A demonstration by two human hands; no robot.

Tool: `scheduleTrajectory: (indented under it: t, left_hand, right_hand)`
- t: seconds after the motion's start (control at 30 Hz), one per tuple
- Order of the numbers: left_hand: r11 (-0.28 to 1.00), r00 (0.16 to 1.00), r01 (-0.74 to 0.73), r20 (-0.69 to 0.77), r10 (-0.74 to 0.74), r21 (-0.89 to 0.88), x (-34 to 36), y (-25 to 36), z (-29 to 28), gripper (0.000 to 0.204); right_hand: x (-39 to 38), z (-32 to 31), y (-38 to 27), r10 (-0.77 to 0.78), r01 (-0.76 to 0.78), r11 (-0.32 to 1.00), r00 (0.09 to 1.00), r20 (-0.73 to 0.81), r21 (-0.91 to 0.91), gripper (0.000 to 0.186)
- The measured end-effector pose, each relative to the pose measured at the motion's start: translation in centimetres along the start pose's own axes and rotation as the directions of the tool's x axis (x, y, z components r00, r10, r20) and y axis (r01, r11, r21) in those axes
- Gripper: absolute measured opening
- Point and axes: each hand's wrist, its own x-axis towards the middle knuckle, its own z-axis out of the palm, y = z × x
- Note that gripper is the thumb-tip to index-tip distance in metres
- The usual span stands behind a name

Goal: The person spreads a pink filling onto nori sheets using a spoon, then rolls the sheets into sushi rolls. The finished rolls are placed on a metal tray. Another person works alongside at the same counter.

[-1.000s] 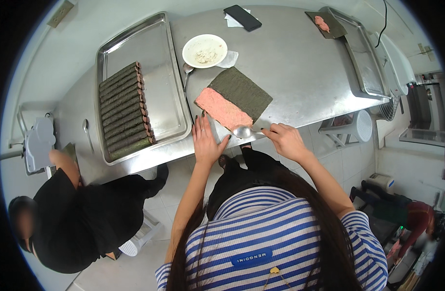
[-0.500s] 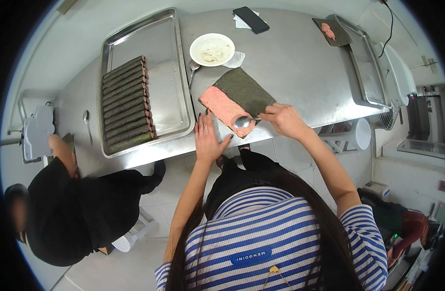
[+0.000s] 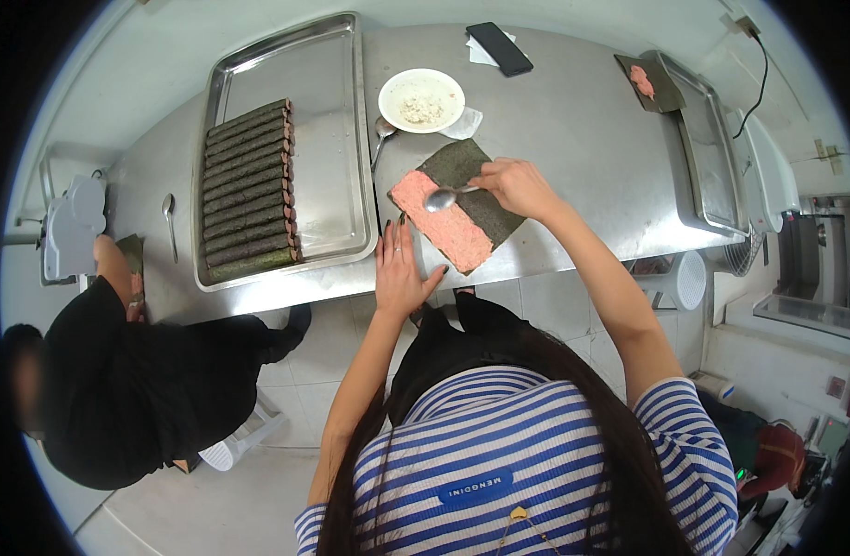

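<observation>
A dark green nori sheet (image 3: 456, 162) lies on the steel table, half covered by a flat layer of pink paste (image 3: 453, 236). My right hand (image 3: 518, 189) grips a metal spoon (image 3: 440, 200), its bowl on the upper part of the paste. My left hand (image 3: 399, 270) rests with fingers spread at the table's front edge, fingertips beside the sheet's left side. Just behind are a white bowl (image 3: 420, 95) with pale crumbly remains and another spoon (image 3: 383, 130). To the left, a large tray (image 3: 328, 74) holds several nori rolls (image 3: 247, 176) with pink filling showing at their ends.
A co-worker in black (image 3: 147, 389) works at the left end beside a grey machine (image 3: 73, 222); a loose spoon (image 3: 169, 227) lies nearby. A phone (image 3: 499, 48) is at the back, another tray (image 3: 703, 153) and nori piece (image 3: 664, 88) at right, stools below, another person (image 3: 768, 454) lower right.
My right hand has moved the spoon up and leftward along the paste, from its lower end toward its upper end. My left hand stays at the sheet's side.
</observation>
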Motion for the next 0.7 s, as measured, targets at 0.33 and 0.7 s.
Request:
scheduleTrajectory:
  t: [0.33, 0.7]
  left_hand:
    - [1.000, 1.000, 0.021, 0.003, -0.021, -0.001, 0.0, 0.1, -0.3, 0.100]
    - [0.999, 0.999, 0.039, 0.003, -0.039, -0.014, 0.0, 0.0, -0.1, 0.103]
  right_hand:
    - [-0.7, -1.7, 0.2, 0.000, -0.007, 0.998, 0.993, 0.119, 0.059, 0.026]
    - [4.8, 0.3, 2.4, -0.028, 0.026, 0.999, 0.998, 0.058, 0.037, 0.025]
